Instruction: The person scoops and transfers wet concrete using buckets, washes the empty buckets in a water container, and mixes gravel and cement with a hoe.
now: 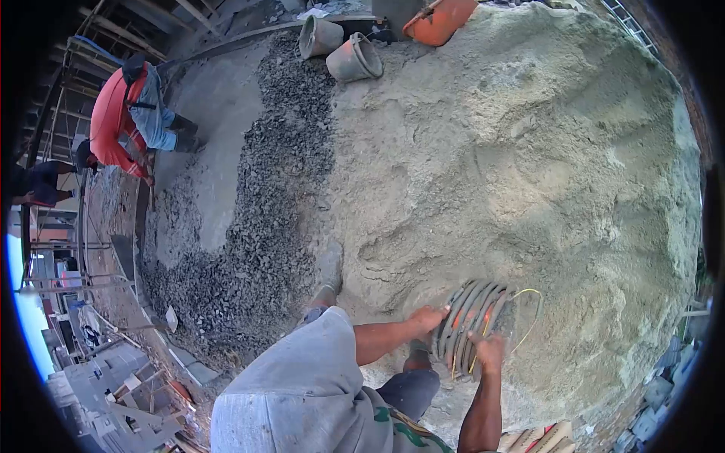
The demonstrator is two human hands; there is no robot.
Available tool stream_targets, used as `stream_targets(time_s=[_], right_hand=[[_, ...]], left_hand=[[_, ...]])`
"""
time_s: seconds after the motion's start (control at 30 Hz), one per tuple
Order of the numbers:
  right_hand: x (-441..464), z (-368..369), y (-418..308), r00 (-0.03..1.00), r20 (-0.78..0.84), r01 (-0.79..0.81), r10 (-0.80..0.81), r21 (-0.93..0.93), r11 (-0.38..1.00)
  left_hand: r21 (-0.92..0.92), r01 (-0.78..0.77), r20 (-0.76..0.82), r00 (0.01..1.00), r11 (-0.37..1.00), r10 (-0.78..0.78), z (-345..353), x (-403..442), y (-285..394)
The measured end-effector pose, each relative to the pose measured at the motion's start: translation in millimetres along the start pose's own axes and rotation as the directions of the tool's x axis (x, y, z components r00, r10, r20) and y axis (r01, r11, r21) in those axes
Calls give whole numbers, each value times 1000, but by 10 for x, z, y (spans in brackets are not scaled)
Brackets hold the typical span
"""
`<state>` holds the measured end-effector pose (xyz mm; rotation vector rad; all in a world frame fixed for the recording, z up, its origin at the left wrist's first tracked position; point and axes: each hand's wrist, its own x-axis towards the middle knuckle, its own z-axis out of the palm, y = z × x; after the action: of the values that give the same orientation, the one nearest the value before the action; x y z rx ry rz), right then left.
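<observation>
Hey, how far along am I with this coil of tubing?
Looks mostly done: the grey tubing already lies in stacked loops. In hand: your left hand and right hand grip those loops above the sand. Possibly left: tucking in the yellow strand arching out one side. I can't tell whether you're winding or unwinding.

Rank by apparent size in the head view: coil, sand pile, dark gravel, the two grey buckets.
1. Sand pile
2. Dark gravel
3. Coil
4. Tie: upper-left grey bucket and lower-right grey bucket; too alike to rank.

Coil sits nearer the camera than the buckets, so real sizes may differ.
</observation>
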<state>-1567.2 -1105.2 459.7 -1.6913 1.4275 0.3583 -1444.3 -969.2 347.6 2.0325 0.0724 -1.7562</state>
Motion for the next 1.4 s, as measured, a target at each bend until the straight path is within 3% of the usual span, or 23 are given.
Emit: stream_targets(time_s=[0.07, 0.17, 0.27, 0.3, 0.4, 0.43, 0.53, 0.7, 0.8, 0.87, 0.9, 0.93, 0.97, 1.0, 1.07, 1.17, 1.3, 1.4], right_hand=[[-134, 295, -784, 993, 56, 110, -100, -231, 967], [-155, 775, -1965, 950, 218, 286, -222, -335, 898], [-351, 1256, -3241, 875, 434, 377, -215, -332, 865], [-277, 1519, -3382, 855, 383, 497, -349, -418, 761], [-402, 2162, -4188, 751, 464, 660, -470, -492, 568], [-653, 2327, -4557, 690, 520, 722, -504, -443, 532], [-787, 2837, -5244, 532, 599, 846, -599, -352, 400], [-919, 3477, -6215, 463, 613, 803, -640, 16, 596], [-1435, 3703, -6757, 486, 652, 816, -582, -102, 568], [-1532, 3998, -6856, 387, 738, 848, -552, -50, 527], [-1377, 4186, -6812, 356, 782, 860, -512, -58, 508], [-1265, 4550, -7045, 272, 823, 895, -499, -26, 444], [-1167, 4939, -7108, 126, 827, 933, -548, 89, 349], [-1056, 5079, -6886, 51, 821, 939, -569, 155, 308], [-1127, 5203, -6816, 157, 858, 981, -489, -79, 177], [-1663, 5207, -7133, 141, 979, 965, -147, -104, 240], [-1775, 5498, -7312, 97, 990, 993, -103, -90, 71], [-1434, 6005, -7284, -81, 996, 996, 38, 82, -46]], left_hand=[[-187, 19, 6, 1000, 982, -18, -682, -240, -212], [-466, -22, -66, 998, 884, -10, -1544, -504, -490], [-654, -118, -172, 985, 747, 6, -2507, -842, -615], [-678, -158, -229, 974, 718, -2, -2836, -972, -667], [-748, -287, -383, 923, 599, -35, -3744, -1216, -874], [-768, -324, -420, 906, 552, -52, -3973, -1194, -980], [-688, -416, -629, 751, 594, -202, -4618, -1062, -1193], [-656, -477, -736, 577, 586, -354, -5541, -1537, -1268], [-721, -506, -692, 538, 473, -481, -5843, -1813, -1322], [-755, -532, -644, 495, 382, -583, -5953, -1929, -1477], [-750, -580, -641, 522, 317, -563, -6007, -2069, -1569], [-744, -614, -618, 479, 266, -623, -6010, -1898, -1682], [-792, -559, -545, 469, 244, -695, -6025, -1869, -1759], [-772, -613, -499, 421, 167, -757, -6069, -1840, -1890], [-718, -696, -378, 378, 9, -845, -5783, -1669, -1915], [-738, -658, -245, 464, -147, -851, -5689, -1854, -1919], [-641, -701, -141, 508, -313, -850, -5757, -1832, -1931], [-574, -665, -87, 630, -478, -772, -5865, -1799, -1826]])
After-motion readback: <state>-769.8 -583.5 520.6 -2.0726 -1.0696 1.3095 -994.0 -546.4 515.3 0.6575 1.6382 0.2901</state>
